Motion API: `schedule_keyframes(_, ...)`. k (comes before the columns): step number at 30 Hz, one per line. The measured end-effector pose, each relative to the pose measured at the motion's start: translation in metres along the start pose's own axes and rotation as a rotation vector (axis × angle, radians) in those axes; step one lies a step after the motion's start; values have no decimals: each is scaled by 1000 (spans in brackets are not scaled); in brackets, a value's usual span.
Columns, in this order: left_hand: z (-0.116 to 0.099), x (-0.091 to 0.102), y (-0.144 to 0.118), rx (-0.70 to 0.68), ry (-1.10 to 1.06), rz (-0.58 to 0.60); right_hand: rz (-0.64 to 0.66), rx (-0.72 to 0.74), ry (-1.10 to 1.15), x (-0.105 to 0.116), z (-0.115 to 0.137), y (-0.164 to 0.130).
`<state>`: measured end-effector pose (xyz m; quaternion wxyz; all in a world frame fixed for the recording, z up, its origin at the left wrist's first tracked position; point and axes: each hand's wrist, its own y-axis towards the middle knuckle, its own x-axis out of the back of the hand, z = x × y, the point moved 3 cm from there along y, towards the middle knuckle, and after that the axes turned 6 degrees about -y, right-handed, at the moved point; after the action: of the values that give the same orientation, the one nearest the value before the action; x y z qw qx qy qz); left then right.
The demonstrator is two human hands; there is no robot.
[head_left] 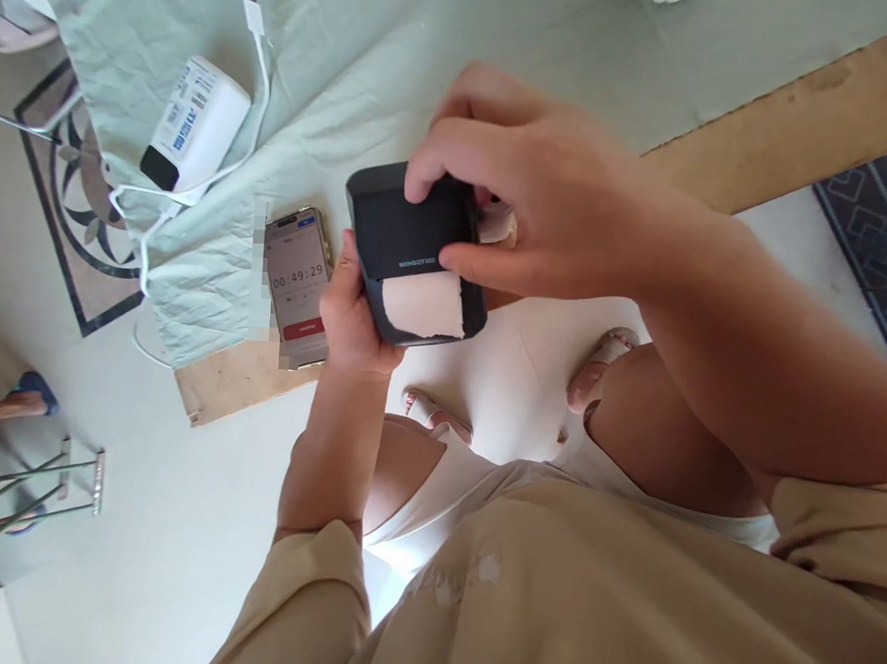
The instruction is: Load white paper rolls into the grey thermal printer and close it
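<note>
A black label printer (380,213) with "NIIMBOT" on its lid is held above the table's front edge. A torn-edged strip of whitish paper (422,306) sticks out of its slot. My left hand (358,317) is closed around the printer's left side and lower corner, thumb along the edge. My right hand (513,176) is bent over the lid, its index finger and thumb pressing on the top. Beneath the right palm shows a small pale round piece (499,225), mostly hidden, which I cannot make out.
A phone (296,283) with a running timer lies left of the printer. Further left stand a white adapter-like block (201,127) and a white cable (259,90) on the green cloth (339,75). The wooden table edge (237,380) runs along the front. Another person's foot (34,394) is at far left.
</note>
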<state>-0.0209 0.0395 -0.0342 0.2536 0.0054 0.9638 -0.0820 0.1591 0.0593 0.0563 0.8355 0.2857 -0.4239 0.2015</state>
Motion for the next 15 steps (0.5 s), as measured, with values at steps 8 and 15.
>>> schedule_keyframes(8, -10, -11, -2, 5, 87, 48, 32, -28, -91, 8, 9, -1)
schedule_keyframes(15, -10, -16, -3, 6, 62, 102, -191, -361, -76, 21, 9, -6)
